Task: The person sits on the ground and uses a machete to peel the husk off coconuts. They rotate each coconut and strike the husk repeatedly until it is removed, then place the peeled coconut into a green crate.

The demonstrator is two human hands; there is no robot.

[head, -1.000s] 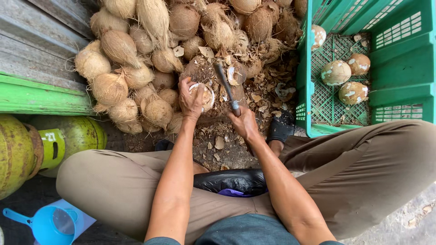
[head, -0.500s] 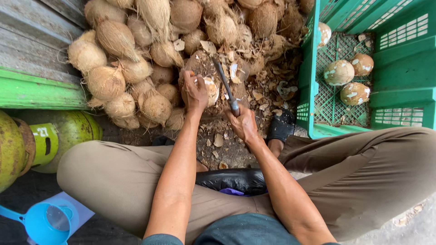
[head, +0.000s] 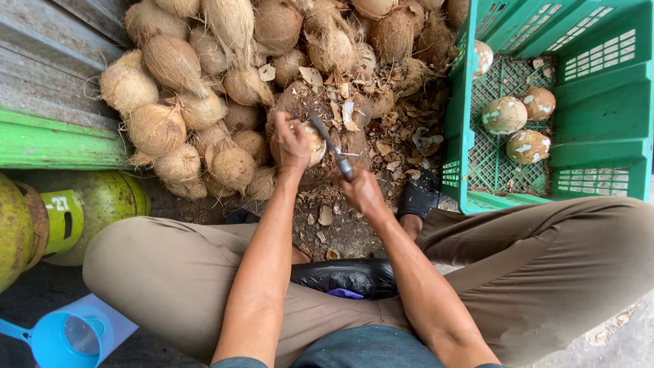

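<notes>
Head view | left hand (head: 289, 142) fingers clamped on a peeled coconut (head: 312, 144) atop the husk pile (head: 204, 102) | right hand (head: 361, 191) fingers closed around a knife (head: 332, 146), blade touching coconut | green crate (head: 599, 157) right.

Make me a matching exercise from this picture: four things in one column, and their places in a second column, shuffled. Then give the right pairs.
Things:
1. knife
2. peeled coconuts
3. blue scoop
4. husked coconut pile

Places:
A. inside the green crate
B. bottom left corner, by the knee
C. in the right hand
D. heaped on the ground, left of the left hand

Pairs: 1-C, 2-A, 3-B, 4-D
</notes>
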